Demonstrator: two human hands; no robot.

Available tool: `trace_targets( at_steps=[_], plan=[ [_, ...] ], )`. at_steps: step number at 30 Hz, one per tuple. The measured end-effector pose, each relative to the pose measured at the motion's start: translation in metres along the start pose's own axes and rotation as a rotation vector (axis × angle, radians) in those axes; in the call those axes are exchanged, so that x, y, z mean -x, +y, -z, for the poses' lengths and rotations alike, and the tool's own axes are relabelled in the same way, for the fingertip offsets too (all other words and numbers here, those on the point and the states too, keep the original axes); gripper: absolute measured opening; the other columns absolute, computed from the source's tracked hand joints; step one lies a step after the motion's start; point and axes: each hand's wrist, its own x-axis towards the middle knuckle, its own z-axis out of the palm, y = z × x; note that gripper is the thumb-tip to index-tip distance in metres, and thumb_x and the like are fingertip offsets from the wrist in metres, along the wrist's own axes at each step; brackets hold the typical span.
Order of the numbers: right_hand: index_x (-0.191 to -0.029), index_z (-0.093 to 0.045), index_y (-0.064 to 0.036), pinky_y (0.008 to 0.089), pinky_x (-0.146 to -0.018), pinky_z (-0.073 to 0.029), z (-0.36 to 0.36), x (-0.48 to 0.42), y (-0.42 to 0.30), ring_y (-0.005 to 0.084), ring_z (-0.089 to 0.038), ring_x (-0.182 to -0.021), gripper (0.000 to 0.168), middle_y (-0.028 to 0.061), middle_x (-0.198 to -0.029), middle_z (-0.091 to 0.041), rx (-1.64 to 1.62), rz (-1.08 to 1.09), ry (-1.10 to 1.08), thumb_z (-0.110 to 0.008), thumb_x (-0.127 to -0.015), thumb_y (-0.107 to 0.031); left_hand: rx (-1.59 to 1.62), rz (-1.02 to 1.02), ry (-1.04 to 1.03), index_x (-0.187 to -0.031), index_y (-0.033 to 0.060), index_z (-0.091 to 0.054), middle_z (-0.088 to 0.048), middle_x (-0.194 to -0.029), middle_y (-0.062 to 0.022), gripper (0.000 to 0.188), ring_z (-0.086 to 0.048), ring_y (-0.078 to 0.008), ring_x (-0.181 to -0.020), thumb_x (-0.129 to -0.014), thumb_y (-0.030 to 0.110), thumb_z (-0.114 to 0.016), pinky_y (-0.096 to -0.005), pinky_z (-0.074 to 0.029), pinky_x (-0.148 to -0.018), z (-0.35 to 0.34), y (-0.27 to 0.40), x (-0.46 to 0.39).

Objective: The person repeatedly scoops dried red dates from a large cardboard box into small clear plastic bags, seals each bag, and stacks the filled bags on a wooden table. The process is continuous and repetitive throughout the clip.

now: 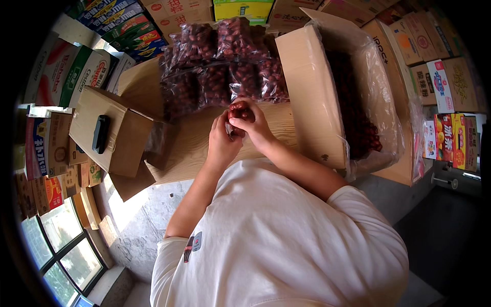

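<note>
My right hand (257,124) cups a small heap of glossy red dates (241,110), with the thumb laid over their near side. Close against it, my left hand (224,140) grips what looks like a clear plastic bag (234,131) with dark red dates in it; the fingers hide most of it. Both hands meet above the near part of the wooden table (191,142). Just beyond them, filled clear bags of red dates (243,78) stand stacked in rows. To the right, an open cardboard box (314,96) with a plastic liner (378,88) holds loose red dates (356,126).
On the left, an open cardboard box (115,130) with a black handle insert (101,133) leans at the table's edge, flaps spread. Stacked cartons (65,73) line the left side, and more cartons (418,42) rise at the right. A window (65,249) lies low left.
</note>
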Motion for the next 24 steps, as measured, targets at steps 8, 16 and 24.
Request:
trace_targets(
  at_steps=[8,16,24],
  plan=[
    [-0.113,-0.056,-0.006,0.0275,-0.086,-0.05,-0.001,0.001,0.007,0.0111,-0.057,-0.097,0.037,0.0017,-0.108,-0.055,0.023,0.084,-0.016,-0.072,-0.08,0.0,0.131,0.049,0.025,-0.129,-0.0025,-0.055,-0.062,-0.117,-0.0214,0.06,-0.062,-0.0381,-0.108,-0.069,-0.006,-0.059,-0.0422,-0.052,-0.089,-0.001,-0.005,0.001],
    [-0.116,-0.054,-0.005,0.0272,-0.085,-0.051,-0.004,0.003,0.011,0.0111,-0.057,-0.095,0.039,0.0024,-0.104,-0.055,0.032,0.136,-0.018,-0.072,-0.082,0.0,0.085,0.076,0.031,-0.13,-0.0018,-0.053,-0.062,-0.116,-0.0212,0.06,-0.063,-0.0377,-0.105,-0.071,-0.005,-0.061,-0.0423,-0.054,-0.084,0.0,-0.016,-0.001],
    [-0.115,-0.054,-0.005,0.0271,-0.084,-0.051,-0.004,-0.002,0.02,0.0102,-0.055,-0.094,0.037,0.0022,-0.102,-0.053,0.128,0.168,0.021,-0.072,-0.083,-0.003,-0.004,-0.018,0.016,-0.131,-0.0034,-0.05,-0.061,-0.114,-0.0237,0.06,-0.061,-0.0406,-0.105,-0.073,-0.003,-0.062,-0.0446,-0.052,-0.087,0.0,-0.01,-0.001]
  ],
)
